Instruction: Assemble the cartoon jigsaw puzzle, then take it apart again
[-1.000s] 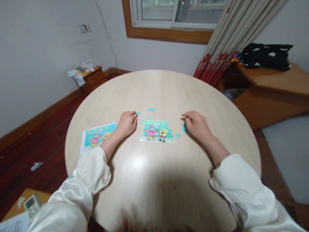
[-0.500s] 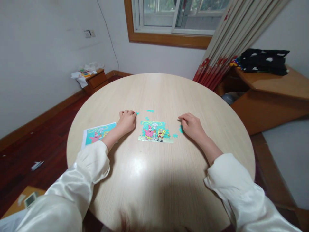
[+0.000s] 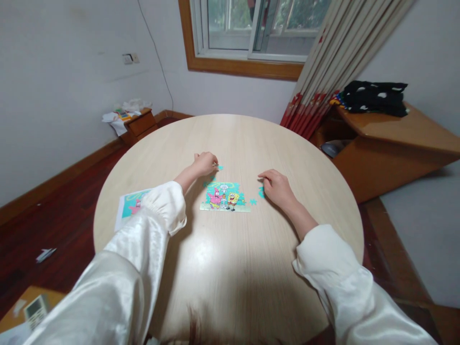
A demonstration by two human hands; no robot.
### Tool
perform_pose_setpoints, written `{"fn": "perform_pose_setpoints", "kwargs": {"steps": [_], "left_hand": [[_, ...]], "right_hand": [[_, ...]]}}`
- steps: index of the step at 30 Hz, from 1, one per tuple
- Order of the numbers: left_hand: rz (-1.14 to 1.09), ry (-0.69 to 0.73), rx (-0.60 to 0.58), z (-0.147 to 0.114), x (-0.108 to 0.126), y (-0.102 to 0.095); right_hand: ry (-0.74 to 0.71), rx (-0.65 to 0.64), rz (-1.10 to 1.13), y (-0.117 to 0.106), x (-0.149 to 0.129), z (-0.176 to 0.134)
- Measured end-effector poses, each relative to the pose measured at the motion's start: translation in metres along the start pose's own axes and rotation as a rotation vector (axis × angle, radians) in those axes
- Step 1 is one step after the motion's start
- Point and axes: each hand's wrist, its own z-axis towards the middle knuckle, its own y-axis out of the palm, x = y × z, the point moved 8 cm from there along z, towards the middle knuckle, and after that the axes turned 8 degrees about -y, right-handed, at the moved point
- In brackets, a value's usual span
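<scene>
Your left hand (image 3: pixel 206 164) is curled, fingertips down at a loose teal piece (image 3: pixel 220 168) beyond the part-built puzzle (image 3: pixel 233 197), which lies mid-bench (image 3: pixel 223 268); whether it grips is unclear. Your right hand (image 3: pixel 279 188) is half-curled, forefinger out, nothing visibly held, beside more teal pieces (image 3: pixel 261 192). You seem to be selecting a piece — the next move calls for a pinch, then matching its edge against the gaps.
</scene>
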Motion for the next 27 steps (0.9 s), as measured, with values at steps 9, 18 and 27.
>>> {"fn": "perform_pose_setpoints", "kwargs": {"steps": [9,18,27], "left_hand": [[-0.069,-0.081,-0.103,0.008,-0.005,0.012],[-0.296,-0.045,-0.057,0.005,-0.011,0.010],[-0.609,-0.061,-0.047,-0.017,-0.033,0.004]], "right_hand": [[0.010,-0.005,0.013,0.002,-0.001,0.001],[0.015,-0.005,0.014,0.003,0.000,-0.001],[0.038,-0.025,0.086,0.009,-0.021,0.011]]}}
